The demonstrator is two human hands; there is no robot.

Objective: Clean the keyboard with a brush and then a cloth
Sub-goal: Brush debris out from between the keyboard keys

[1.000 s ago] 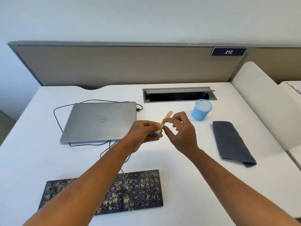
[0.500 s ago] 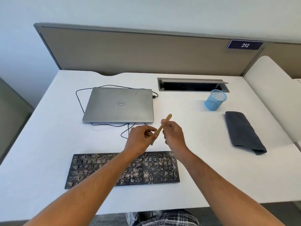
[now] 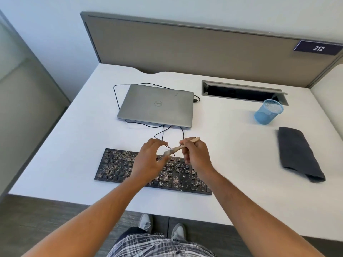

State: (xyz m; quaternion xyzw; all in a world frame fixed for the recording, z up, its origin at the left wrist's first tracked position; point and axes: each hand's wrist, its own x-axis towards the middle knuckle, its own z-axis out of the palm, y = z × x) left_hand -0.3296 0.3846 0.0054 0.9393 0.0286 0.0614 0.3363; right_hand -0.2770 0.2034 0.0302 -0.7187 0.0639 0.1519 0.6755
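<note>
A black keyboard (image 3: 118, 166) speckled with pale crumbs lies near the front edge of the white desk (image 3: 241, 164). My right hand (image 3: 196, 154) grips the wooden handle of a small brush (image 3: 179, 147) just above the keyboard's back edge, the bristle end pointing left and down. My left hand (image 3: 148, 160) hovers beside the bristles with loosely curled fingers and holds nothing. A folded dark grey cloth (image 3: 298, 153) lies on the desk at the right, apart from both hands.
A shut silver laptop (image 3: 157, 104) with a black cable (image 3: 116, 95) sits behind the keyboard. A blue mesh cup (image 3: 268, 112) stands at the back right before an open cable tray (image 3: 241, 90). A grey partition (image 3: 185, 51) closes the desk's far side.
Both hands dropped toward the keyboard. My left hand let go of the bristle end, and the right hand alone holds the brush. The view tilted down and shifted left.
</note>
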